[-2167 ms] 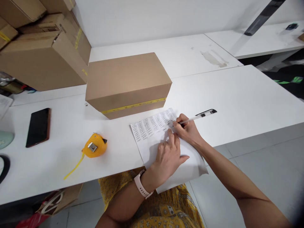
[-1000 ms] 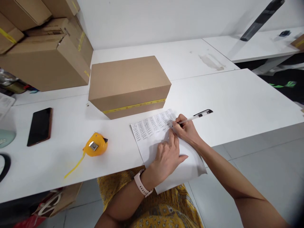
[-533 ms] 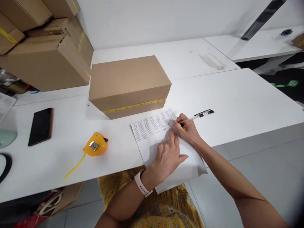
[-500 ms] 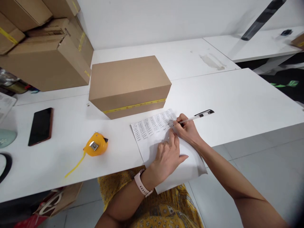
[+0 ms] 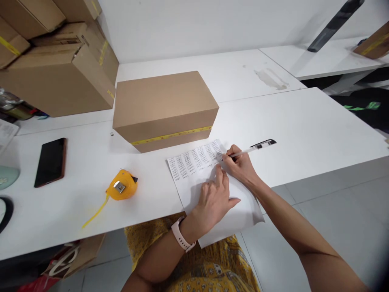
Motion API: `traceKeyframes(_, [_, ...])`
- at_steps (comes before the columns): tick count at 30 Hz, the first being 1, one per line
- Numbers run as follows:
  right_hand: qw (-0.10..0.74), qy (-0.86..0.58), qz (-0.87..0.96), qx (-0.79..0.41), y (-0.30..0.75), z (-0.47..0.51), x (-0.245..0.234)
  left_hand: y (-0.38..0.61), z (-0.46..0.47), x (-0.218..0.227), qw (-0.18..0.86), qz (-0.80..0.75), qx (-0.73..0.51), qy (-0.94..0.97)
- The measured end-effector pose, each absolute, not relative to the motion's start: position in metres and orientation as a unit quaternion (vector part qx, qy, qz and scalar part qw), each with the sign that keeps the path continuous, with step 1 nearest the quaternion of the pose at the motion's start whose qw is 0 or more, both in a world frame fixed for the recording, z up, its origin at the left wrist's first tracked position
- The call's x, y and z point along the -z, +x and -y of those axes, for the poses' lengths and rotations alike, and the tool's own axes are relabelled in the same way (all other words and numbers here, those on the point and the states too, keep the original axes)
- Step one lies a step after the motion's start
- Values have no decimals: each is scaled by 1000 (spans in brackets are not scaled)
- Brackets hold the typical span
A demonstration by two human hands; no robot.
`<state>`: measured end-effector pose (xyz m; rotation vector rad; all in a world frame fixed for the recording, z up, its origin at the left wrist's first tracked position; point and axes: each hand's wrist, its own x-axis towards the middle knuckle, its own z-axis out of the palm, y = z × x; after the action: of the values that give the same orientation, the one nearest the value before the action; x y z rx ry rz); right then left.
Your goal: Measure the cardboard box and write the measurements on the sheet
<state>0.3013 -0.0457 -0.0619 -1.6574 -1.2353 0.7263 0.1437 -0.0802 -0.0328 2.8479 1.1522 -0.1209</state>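
Observation:
A sheet of paper (image 5: 197, 194) lies at the table's front edge, its lower part hanging over. Columns of small handwriting fill its upper part. My right hand (image 5: 240, 164) pinches a clear pen with a black cap (image 5: 253, 149), its tip on the paper near the right end of the writing. Flat on the sheet, my left hand (image 5: 214, 198) presses with its fingers stretched and the thumb apart, the fingertips just below the pen tip. Behind the paper stands a closed cardboard box (image 5: 165, 105) with yellow tape along its front.
To the left are a yellow tape measure (image 5: 123, 185), its strip partly out, and a dark phone (image 5: 51, 162). Several cardboard boxes (image 5: 57, 77) are stacked at the back left. A dark post (image 5: 334, 26) and another box (image 5: 373, 42) stand at the far right.
The pen's rear end has tipped slightly to the right. At the far right, the other box shows further into view. My left hand stays in place.

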Motion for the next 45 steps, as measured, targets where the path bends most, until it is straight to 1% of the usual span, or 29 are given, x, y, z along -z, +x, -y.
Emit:
traceKeyframes(13, [454,-668,509,-298,303,46,66,143,79,34,46,-371,33,927])
traceKeyframes(26, [455,-669,504,-302,301,46,62,144,78,33,82,-375,40,922])
traceKeyframes(29, [475,-672,498,-274,300,45,64,145,76,31,108,-378,40,919])
traceKeyframes(31, [501,-676,487,-235,306,45,64,143,75,29,137,-377,39,915])
traceKeyframes(33, [507,-688,488,-179,319,45,64,134,76,27,184,-365,25,912])
traceKeyframes(35, [464,-708,523,-100,342,47,64,114,77,25,226,-355,-36,907])
traceKeyframes(37, [381,-722,577,-12,370,50,66,83,76,25,219,-372,-152,889])
traceKeyframes(39, [294,-727,619,44,397,53,71,44,70,25,145,-423,-280,849])
traceKeyframes(40, [262,-731,628,58,407,54,74,23,65,24,90,-456,-321,826])
traceKeyframes(42, [220,-742,630,72,420,56,81,-16,51,23,-16,-511,-346,787])
traceKeyframes(45, [206,-749,623,90,424,56,89,-61,31,24,-60,-600,-284,746])
